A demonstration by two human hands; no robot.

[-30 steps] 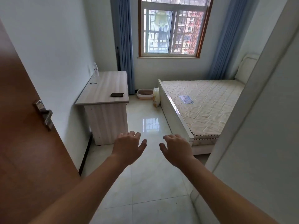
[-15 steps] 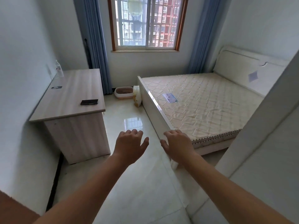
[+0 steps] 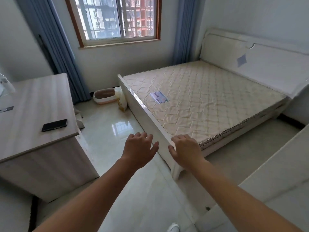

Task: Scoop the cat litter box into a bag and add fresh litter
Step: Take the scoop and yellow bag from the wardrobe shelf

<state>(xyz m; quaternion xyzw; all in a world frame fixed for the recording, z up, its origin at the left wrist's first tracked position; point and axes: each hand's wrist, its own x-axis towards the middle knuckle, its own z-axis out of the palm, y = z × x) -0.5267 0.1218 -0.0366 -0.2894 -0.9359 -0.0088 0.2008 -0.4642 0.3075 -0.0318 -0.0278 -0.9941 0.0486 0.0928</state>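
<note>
A white and pink litter box (image 3: 104, 97) sits on the floor under the window, far ahead. Beside it, a pale litter bag (image 3: 120, 99) leans against the bed's footboard. My left hand (image 3: 140, 149) and my right hand (image 3: 184, 151) are stretched out in front of me at mid-height, palms down, fingers loosely spread, holding nothing. Both hands are well short of the litter box.
A wooden desk (image 3: 33, 114) with a black phone (image 3: 54, 125) stands on the left. A bed with a bare mattress (image 3: 200, 101) fills the right. Glossy tiled floor (image 3: 107, 131) runs between them toward the window. A white cabinet edge (image 3: 275, 173) is at the near right.
The view has moved forward through the doorway into the room; the door has left the frame and the desk and bed are closer. Both hands keep the same outstretched pose.
</note>
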